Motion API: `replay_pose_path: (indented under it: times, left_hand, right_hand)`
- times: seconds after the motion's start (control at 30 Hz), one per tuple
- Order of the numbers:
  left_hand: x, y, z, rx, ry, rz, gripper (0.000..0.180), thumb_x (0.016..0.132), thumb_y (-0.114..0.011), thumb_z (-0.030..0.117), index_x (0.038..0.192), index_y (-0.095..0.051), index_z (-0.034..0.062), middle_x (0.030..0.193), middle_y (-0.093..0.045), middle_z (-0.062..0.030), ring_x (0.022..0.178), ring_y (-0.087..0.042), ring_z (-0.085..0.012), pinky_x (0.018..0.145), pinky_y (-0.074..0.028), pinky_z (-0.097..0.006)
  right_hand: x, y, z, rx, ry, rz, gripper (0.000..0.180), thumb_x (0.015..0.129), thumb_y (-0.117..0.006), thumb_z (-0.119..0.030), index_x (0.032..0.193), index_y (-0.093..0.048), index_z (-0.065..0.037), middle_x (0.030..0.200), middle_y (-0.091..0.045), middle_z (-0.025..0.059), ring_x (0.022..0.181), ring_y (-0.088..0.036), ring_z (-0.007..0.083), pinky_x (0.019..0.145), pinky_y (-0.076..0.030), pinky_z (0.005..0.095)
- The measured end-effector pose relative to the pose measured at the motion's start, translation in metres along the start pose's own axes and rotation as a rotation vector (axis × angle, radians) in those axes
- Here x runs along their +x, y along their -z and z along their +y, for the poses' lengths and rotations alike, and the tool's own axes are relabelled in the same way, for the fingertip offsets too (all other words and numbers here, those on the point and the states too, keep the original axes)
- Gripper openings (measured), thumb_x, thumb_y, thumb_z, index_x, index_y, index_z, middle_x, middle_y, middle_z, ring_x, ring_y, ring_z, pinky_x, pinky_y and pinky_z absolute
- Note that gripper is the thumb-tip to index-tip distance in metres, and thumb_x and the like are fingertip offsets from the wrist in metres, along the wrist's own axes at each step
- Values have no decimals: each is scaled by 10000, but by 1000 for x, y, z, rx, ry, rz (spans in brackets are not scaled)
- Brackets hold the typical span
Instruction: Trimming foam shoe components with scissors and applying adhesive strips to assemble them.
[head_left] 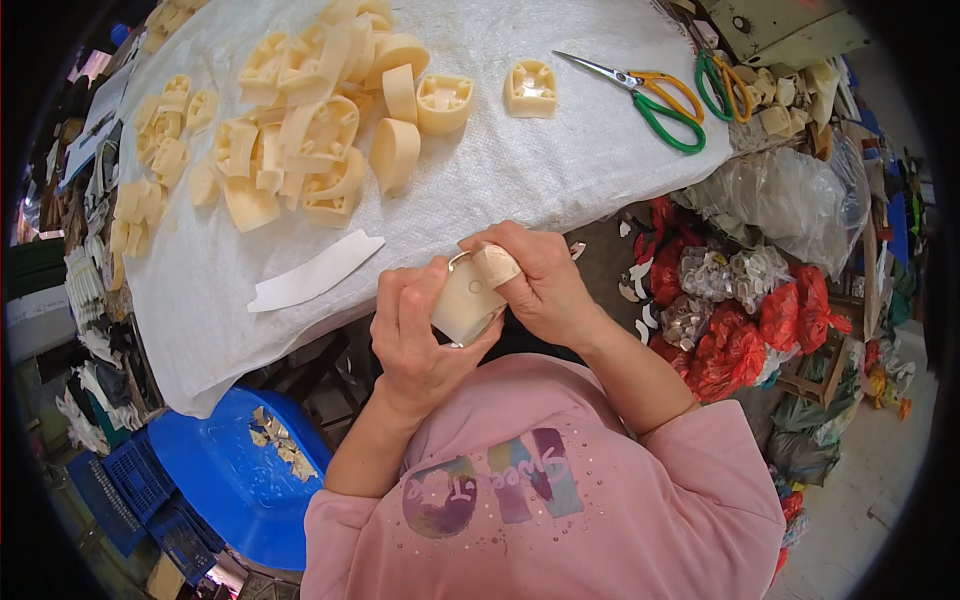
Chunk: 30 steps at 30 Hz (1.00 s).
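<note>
Just off the table's near edge, my two hands close round a cream block, which looks like a shoe heel [467,305]. My left hand [412,330] grips its left side and underside. The fingers of my right hand [540,275] bend over its upper right edge, and the thumb, which looks wrapped in pale tape, presses on the top. A thin rim shows along the block's edge. On the white cloth to the left lies a curved white strip [318,272]. One more cream heel [531,90] stands apart, beyond my right hand.
Many cream heels [320,130] are heaped on the cloth-covered table [480,180]. Yellow-and-green scissors [650,98] lie at the far right beside a second pair [722,88]. A blue tub [220,450] holding scraps is at lower left. Red plastic bags [725,350] crowd the right floor.
</note>
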<state>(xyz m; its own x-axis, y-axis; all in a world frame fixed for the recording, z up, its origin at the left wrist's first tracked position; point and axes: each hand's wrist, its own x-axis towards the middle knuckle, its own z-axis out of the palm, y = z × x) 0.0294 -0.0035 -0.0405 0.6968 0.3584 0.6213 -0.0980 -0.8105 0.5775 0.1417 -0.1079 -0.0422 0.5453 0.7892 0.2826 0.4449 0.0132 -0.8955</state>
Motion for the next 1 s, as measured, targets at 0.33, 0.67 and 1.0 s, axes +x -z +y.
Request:
replay_pose_path:
  times: [0.33,0.67,1.0]
  left_hand:
    - [3,0,-1,23,17,78,581,522,-836,23,1059,-614,32,926,-587,-110,786,-584,-238,661,-509,-307]
    - [5,1,-7,85,-2,99,619,527,-836,22,1096,-598,-21,954,-586,-138,808,-592,-235,651,-521,-302]
    - [11,-2,-5,13,6,103,635,537,-827,7,1123,-583,-14,976,-592,-151,842,-612,-267,696,-526,-315]
  right_hand:
    - [-10,-7,-12,488,-317,41,309,964,-430,-178,1219,-520,-26,956,-602,85,880,-576,167,791,-465,288]
    - [-13,-32,-16,299,-220,136,452,860,-524,-82,1289,-415,9,1077,-539,172,907,-570,251,792,-461,308]
    - [-11,-21,-1,829,-394,161,367,953,-476,-195,1265,-467,-1,1129,-554,92,956,-550,144,818,-461,285]
